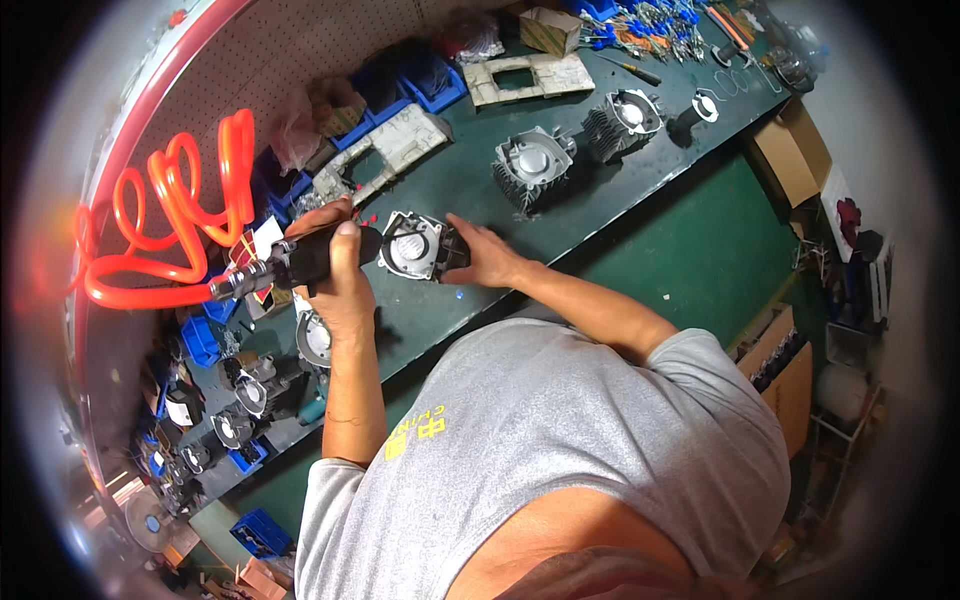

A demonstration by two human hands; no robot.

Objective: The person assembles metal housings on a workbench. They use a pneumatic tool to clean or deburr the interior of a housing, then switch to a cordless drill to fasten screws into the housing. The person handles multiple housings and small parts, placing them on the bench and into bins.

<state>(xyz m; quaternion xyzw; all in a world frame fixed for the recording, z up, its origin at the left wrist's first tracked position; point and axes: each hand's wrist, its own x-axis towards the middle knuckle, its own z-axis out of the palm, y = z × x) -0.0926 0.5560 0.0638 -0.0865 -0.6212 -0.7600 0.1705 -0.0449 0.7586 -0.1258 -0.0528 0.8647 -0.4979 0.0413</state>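
My left hand (pixel 345 285) is closed round a black air tool (pixel 308 256), whose rear fitting joins an orange coiled hose (pixel 190 292). The tool's front end points at a finned metal engine cylinder (pixel 407 250) with a round pale top, on the dark green bench. It overlaps the cylinder's left edge; whether they touch, I cannot tell. My right hand (pixel 484 254) grips the cylinder's right side, thumb and fingers against its dark fins. Another round metal part (pixel 314 338) sits just below my left wrist, partly hidden by it.
Two finned cylinders (pixel 534 165) (pixel 625 120) and a dark part with a pale round end (pixel 697 113) stand to the right on the bench (pixel 440 330). Pale frames (pixel 545 78) and blue bins (pixel 432 84) line its back. Several metal parts (pixel 250 395) stand at the lower left.
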